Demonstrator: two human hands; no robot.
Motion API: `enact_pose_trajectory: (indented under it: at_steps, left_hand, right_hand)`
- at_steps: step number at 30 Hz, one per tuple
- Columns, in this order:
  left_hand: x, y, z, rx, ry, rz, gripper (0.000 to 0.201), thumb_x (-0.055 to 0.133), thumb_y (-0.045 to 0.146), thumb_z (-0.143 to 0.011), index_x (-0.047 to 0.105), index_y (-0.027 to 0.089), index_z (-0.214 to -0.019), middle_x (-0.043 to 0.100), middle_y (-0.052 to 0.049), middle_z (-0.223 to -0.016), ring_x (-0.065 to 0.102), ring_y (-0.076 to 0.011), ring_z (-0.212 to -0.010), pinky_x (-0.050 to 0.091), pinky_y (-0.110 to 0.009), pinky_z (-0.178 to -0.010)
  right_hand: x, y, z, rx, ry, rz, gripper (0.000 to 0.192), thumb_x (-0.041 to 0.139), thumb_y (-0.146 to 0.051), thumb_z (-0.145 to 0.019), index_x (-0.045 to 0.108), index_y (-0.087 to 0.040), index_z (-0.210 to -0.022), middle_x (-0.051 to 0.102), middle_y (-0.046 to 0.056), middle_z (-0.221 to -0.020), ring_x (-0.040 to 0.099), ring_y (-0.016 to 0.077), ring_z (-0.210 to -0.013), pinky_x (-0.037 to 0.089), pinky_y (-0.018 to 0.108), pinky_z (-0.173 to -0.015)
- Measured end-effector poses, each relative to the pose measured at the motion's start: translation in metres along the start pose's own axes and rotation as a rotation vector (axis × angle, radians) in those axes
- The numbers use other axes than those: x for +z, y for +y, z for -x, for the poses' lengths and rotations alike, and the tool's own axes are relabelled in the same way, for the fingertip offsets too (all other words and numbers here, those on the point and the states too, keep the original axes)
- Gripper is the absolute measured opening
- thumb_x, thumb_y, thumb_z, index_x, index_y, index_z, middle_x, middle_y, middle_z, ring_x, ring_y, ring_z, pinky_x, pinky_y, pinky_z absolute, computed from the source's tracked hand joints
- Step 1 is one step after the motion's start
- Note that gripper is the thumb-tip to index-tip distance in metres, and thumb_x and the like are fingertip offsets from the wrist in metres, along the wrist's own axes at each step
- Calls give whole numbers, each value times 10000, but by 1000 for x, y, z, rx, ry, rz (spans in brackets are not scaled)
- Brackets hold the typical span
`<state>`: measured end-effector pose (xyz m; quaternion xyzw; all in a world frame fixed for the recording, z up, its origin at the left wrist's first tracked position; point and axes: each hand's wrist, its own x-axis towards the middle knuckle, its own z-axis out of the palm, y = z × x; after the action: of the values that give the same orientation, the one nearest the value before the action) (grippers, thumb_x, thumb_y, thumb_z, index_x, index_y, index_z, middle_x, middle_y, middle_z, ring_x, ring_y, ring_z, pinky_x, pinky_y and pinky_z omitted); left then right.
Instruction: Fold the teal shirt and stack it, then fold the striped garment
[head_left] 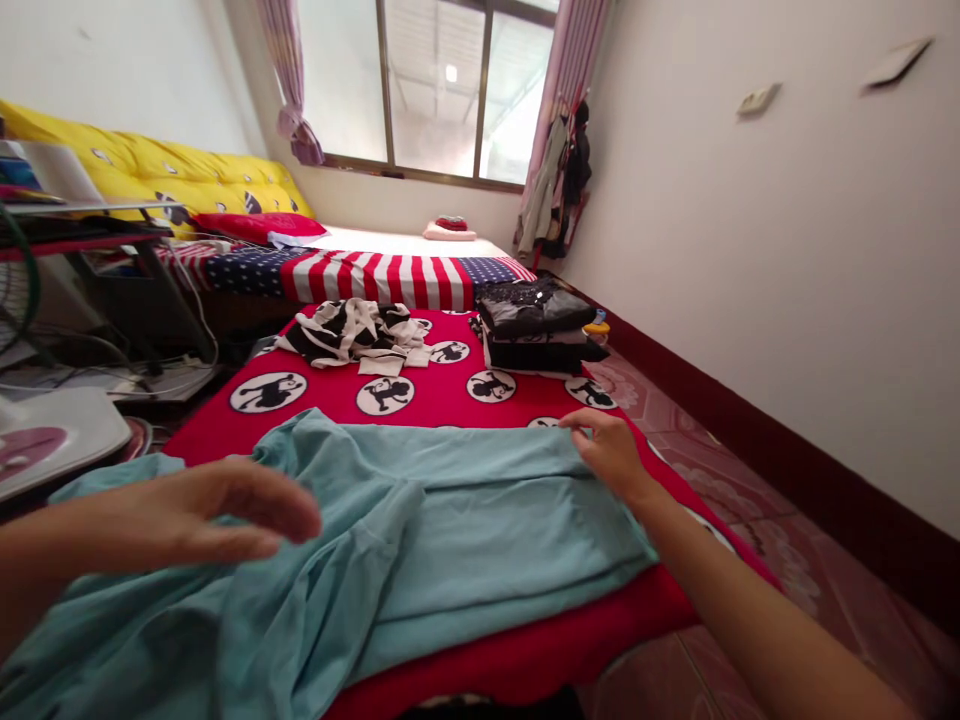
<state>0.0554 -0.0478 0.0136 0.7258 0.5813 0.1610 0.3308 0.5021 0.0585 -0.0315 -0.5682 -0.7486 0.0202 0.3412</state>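
Observation:
A light teal garment (495, 540), which looks like a long-sleeved top, lies spread across a red cloth (330, 420) with black-and-white cartoon ovals. Its right part is fairly flat, while the left part is bunched in folds. My right hand (609, 455) pinches the garment's far right corner between thumb and fingers. Over the rumpled left part hovers my left hand (232, 510), slightly blurred, with thumb and fingers apart and nothing in them.
Beyond the garment lie a crumpled black-and-white garment (360, 335) and a stack of folded dark clothes (532, 325). A bed with a striped cover (375, 278) stands under the window. At left is a cluttered small table (82, 210); a white wall (787, 230) runs along the right.

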Motion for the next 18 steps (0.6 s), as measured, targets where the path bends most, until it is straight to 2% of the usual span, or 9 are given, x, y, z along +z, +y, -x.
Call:
enact_pose_trajectory:
  at_steps: [1, 2, 4, 6, 7, 9, 11, 14, 18]
  left_hand:
    - [0, 13, -22, 41, -160, 97, 364, 596, 596, -715, 739, 364, -956, 757, 26, -979, 694, -215, -927, 531, -339, -839]
    - [3, 25, -46, 95, -140, 177, 360, 561, 547, -778, 731, 327, -1005, 749, 1, -1024, 684, -215, -974, 520, -339, -875]
    - [23, 41, -92, 209, 4, 146, 408, 511, 475, -830, 700, 249, -1112, 721, -59, -1122, 659, -231, -1048, 495, -357, -935]
    - [57, 45, -126, 253, 183, -88, 463, 479, 386, -841, 638, 191, -1230, 624, -111, -1295, 562, -253, -1213, 409, -403, -1046]
    - [75, 42, -137, 266, 205, -216, 504, 477, 362, -842, 584, 174, -1298, 540, -128, -1389, 492, -263, -1290, 365, -425, -1083]
    - [107, 31, -148, 267, 182, -446, 556, 454, 394, -877, 466, 218, -1405, 386, -106, -1505, 351, -284, -1390, 265, -508, -1129]
    - [126, 20, -147, 257, 152, -578, 556, 401, 445, -918, 384, 284, -1449, 288, -64, -1553, 248, -287, -1435, 189, -557, -1141]
    - [130, 12, -140, 247, 129, -623, 549, 350, 494, -940, 324, 340, -1466, 217, -28, -1577, 183, -278, -1456, 152, -565, -1144]
    - [124, 13, -138, 229, 120, -620, 551, 351, 514, -938, 301, 367, -1467, 203, -10, -1581, 168, -286, -1459, 125, -588, -1138]
  right_hand:
    - [11, -15, -6, -14, 3, -43, 313, 466, -112, -762, 725, -223, -898, 736, 33, -935, 663, 193, -914, 490, 318, -872]
    - [24, -32, -12, -31, -13, -82, 329, 458, -117, -782, 721, -218, -952, 731, 43, -982, 655, 194, -954, 484, 321, -891]
    - [52, -64, -17, -72, -100, -109, 399, 439, -121, -820, 671, -213, -1132, 686, 64, -1157, 609, 196, -1088, 435, 346, -984]
    - [79, -89, -14, -111, -253, -52, 475, 443, -183, -866, 536, -198, -1332, 539, 83, -1387, 469, 220, -1287, 320, 424, -1095]
    - [89, -96, -9, -107, -325, -8, 515, 455, -255, -889, 459, -183, -1399, 443, 102, -1469, 368, 253, -1366, 253, 491, -1122]
    - [102, -102, 3, -73, -422, 69, 605, 428, -428, -925, 345, -182, -1471, 287, 128, -1550, 198, 318, -1438, 142, 602, -1120]
    - [104, -98, 17, -24, -445, 121, 670, 348, -567, -931, 290, -214, -1497, 194, 138, -1578, 111, 356, -1452, 76, 652, -1101]
    - [92, -83, 31, 54, -455, 176, 747, 279, -682, -899, 247, -255, -1511, 97, 138, -1596, 50, 374, -1454, 27, 667, -1089]
    - [76, -66, 38, 143, -456, 244, 812, 277, -732, -868, 249, -237, -1511, 80, 166, -1592, 17, 388, -1451, 7, 671, -1079]
